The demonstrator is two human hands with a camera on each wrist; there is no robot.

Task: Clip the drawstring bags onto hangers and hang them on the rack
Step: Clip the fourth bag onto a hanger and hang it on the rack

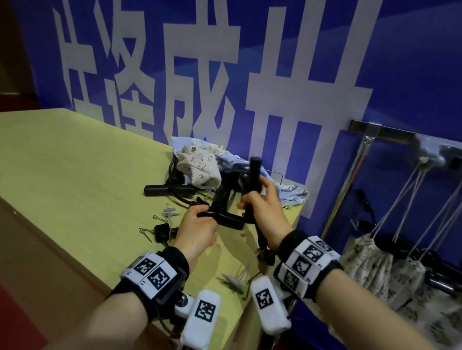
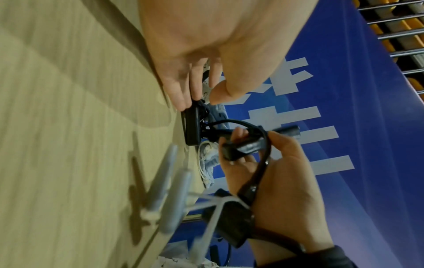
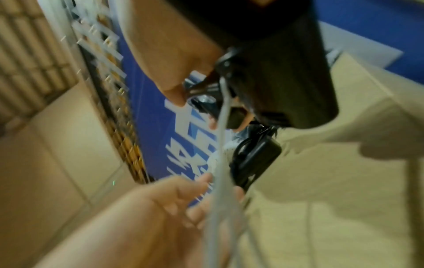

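Hanger [image 1: 253, 177] bar upright, right hand [image 1: 260, 207] gripping.

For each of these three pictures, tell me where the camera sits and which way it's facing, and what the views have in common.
Head: worn on the head, looking forward and down at the table, both forearms, left hand and right hand on a black hanger; rack at right.
Left wrist: looks along the left hand toward the blue wall; right hand also shows.
Right wrist: blurred, looks along the right hand; left hand below.
Shared: both hands, hanger, table.
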